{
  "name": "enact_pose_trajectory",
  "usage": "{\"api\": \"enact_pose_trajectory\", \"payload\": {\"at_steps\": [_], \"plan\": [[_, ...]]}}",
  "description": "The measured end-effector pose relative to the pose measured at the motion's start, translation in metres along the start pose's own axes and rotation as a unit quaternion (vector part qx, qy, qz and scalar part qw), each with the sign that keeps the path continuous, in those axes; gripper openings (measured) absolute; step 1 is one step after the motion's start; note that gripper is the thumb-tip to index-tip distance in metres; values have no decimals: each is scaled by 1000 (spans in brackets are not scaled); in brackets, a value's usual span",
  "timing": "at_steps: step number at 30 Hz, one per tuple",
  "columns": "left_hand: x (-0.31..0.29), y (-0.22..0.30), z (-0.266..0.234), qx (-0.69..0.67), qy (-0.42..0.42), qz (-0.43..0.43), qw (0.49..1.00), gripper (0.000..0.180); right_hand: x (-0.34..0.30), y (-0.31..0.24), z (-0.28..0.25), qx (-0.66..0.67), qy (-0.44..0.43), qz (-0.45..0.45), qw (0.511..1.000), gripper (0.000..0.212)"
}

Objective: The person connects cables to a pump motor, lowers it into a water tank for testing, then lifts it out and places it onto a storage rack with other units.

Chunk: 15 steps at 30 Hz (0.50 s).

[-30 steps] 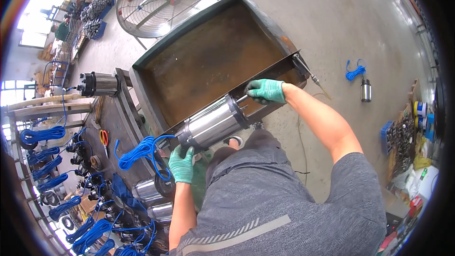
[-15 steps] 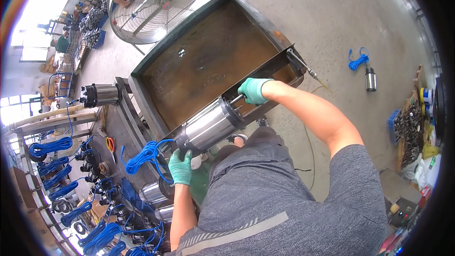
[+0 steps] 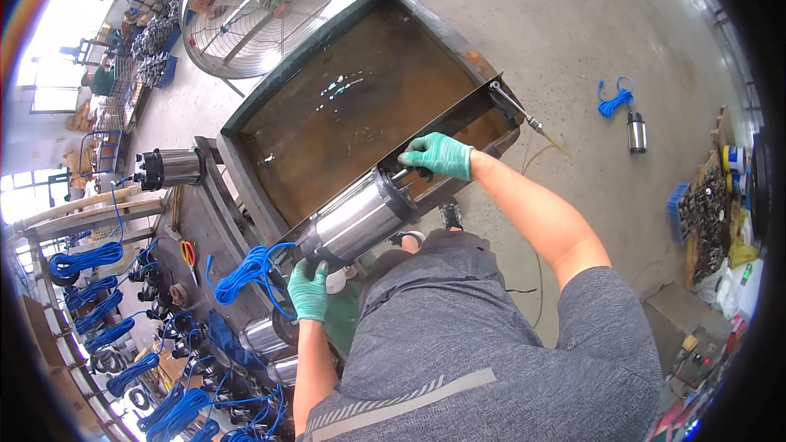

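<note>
A shiny steel cylindrical pump (image 3: 356,217) with dark ends lies slanted along the near edge of a water tank (image 3: 248,182). My left hand (image 3: 309,290), in a green glove, grips its lower-left end, thumb and fingers on the dark casing. A coil of blue cable (image 3: 244,276) hangs beside that hand. My right hand (image 3: 440,155), also gloved, is closed round a small black part (image 3: 424,173) at the pump's upper-right end, where a thin metal shaft (image 3: 401,173) sticks out. The exact kind of the black part is hidden by my fingers.
Brown water fills the tank; a metal nozzle tool (image 3: 517,108) rests on its right corner. A large fan (image 3: 278,12) stands behind. Another pump (image 3: 170,167), orange-handled scissors (image 3: 188,253) and several blue cable coils (image 3: 86,259) are left. One pump (image 3: 636,133) stands on the right floor.
My right hand has shifted slightly left, its fingers now closed over a black part by the shaft. The left hand keeps its grip. Glints on the water have changed.
</note>
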State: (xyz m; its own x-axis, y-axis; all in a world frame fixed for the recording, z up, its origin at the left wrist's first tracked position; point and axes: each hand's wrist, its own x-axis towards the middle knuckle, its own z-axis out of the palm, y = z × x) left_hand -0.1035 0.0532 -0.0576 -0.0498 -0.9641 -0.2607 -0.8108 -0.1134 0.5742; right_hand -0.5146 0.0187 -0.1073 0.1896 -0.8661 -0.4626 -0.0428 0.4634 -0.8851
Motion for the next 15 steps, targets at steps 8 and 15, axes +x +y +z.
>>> {"api": "enact_pose_trajectory", "payload": {"at_steps": [8, 15], "plan": [[1, -9, 1, 22, 12, 6, 1000, 40, -23, 18, -23, 28, 87, -5, 996, 18], [-2, -18, 12, 4, 52, 28, 998, 30, -56, 62, -66, 270, 496, -89, 820, 7]]}}
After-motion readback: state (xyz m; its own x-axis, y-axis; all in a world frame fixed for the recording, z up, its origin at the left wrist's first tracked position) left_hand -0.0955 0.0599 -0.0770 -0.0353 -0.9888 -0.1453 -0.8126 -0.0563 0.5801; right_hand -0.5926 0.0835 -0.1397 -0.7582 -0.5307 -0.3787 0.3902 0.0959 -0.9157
